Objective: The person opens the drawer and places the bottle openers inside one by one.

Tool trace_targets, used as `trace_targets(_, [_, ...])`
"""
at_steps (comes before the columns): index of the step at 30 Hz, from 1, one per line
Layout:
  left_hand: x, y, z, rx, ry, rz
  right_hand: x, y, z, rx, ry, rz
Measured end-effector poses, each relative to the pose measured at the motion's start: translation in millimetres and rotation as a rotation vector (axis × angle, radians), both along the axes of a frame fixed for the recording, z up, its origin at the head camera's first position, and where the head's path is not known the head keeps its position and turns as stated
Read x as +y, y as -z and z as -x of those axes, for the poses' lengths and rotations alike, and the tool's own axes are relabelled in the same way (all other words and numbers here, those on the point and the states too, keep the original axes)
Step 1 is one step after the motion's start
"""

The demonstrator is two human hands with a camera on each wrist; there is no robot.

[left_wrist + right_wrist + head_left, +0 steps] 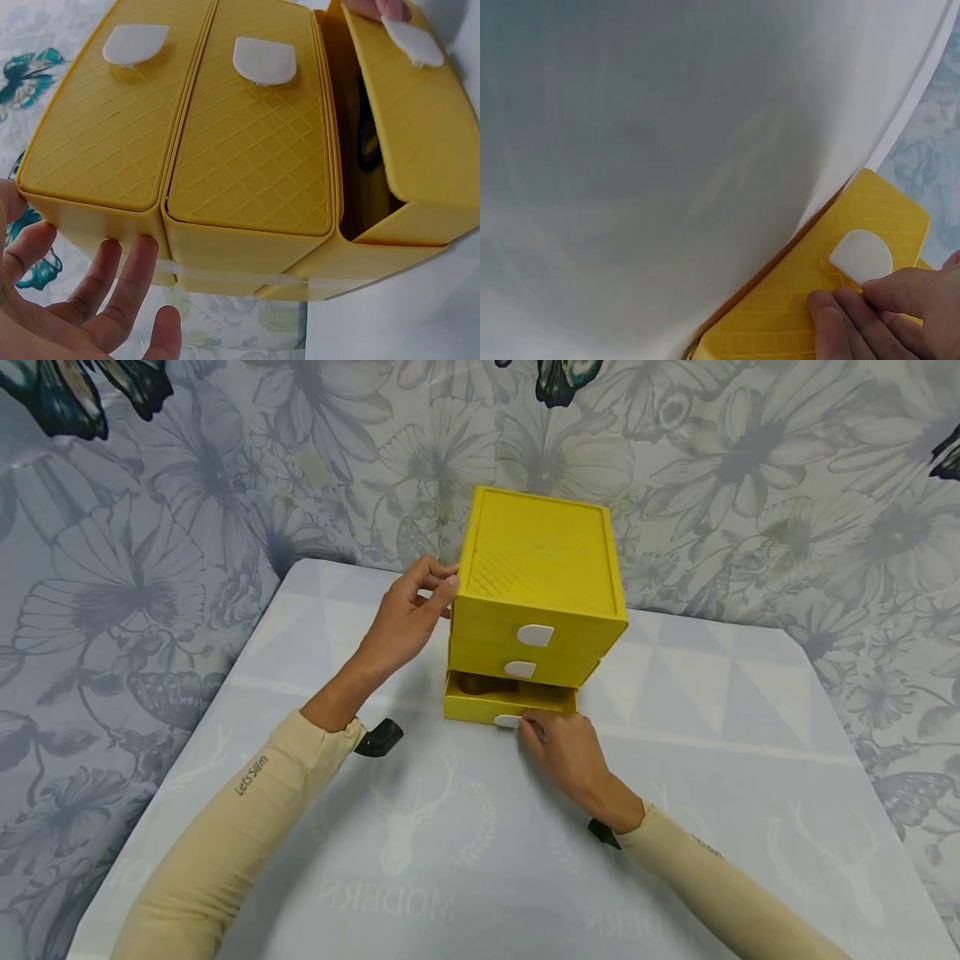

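A yellow three-drawer cabinet (542, 556) stands on the table, its bottom drawer (465, 707) partly pulled out. The right hand (566, 756) pinches the edge of that drawer's white handle (862, 256) between thumb and fingers. Fingertips of the left hand (408, 614) rest against the cabinet's left side near the top, with the fingers spread and fairly straight in the left wrist view. Inside the bottom drawer lies a dark item (476, 683); a black curved part (367, 131) of the contents shows from the left, its kind unclear. Both upper drawers are closed.
A pale patterned cloth covers the table (420, 827), whose back edge meets a wall covering (337, 468) printed with flowers and butterflies. Clear tape (225, 274) runs along the cabinet's side. Black straps (380, 738) sit at the sleeved wrists.
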State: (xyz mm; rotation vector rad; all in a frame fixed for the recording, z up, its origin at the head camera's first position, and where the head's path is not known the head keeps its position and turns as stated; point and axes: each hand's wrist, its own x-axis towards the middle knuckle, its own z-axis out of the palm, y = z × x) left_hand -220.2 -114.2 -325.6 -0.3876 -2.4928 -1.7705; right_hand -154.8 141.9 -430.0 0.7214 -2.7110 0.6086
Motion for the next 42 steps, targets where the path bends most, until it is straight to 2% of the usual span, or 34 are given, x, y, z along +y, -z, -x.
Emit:
trace_targets(14, [2.1,-0.6,0.2,-0.006,-0.007,0.007,-0.5,4.5,24.7,0.021,0.022,0.009])
trace_targets(32, [1.9,-0.8,-0.5,-0.017,-0.01,0.015,-0.6,4.2,33.3,0.052,0.029,0.032])
trace_targets(42, [2.4,-2.2,-1.0,-0.02,-0.016,0.017,-0.5,5.6,35.2,0.025,0.034,0.038])
